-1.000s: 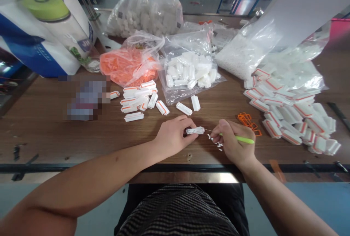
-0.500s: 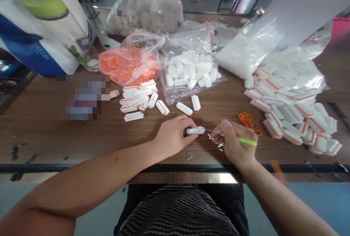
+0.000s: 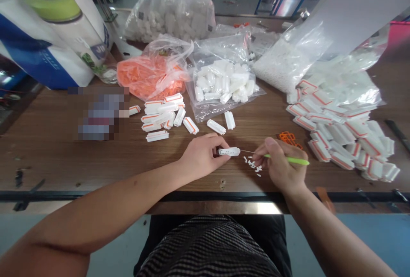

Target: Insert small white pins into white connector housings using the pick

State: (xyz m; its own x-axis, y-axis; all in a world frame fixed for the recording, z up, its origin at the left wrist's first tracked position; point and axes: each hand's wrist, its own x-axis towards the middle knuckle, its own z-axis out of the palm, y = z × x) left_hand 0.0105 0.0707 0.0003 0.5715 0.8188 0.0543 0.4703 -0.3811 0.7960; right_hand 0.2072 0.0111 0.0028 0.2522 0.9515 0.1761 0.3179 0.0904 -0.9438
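White housing [image 3: 229,151] stays pinched in left hand [image 3: 205,155]; right hand [image 3: 283,166], clenched on green pick [image 3: 290,160], has drawn back rightward, easing the needle outward.

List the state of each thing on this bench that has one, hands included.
left hand, shut on white connector
white connector, gripped, lying sideways
right hand, shut on green pick
green pick, needle tip at the connector's end
white bits, scattered loose
orange-parts bag, mouth loose
white-parts bag, open, lying flat
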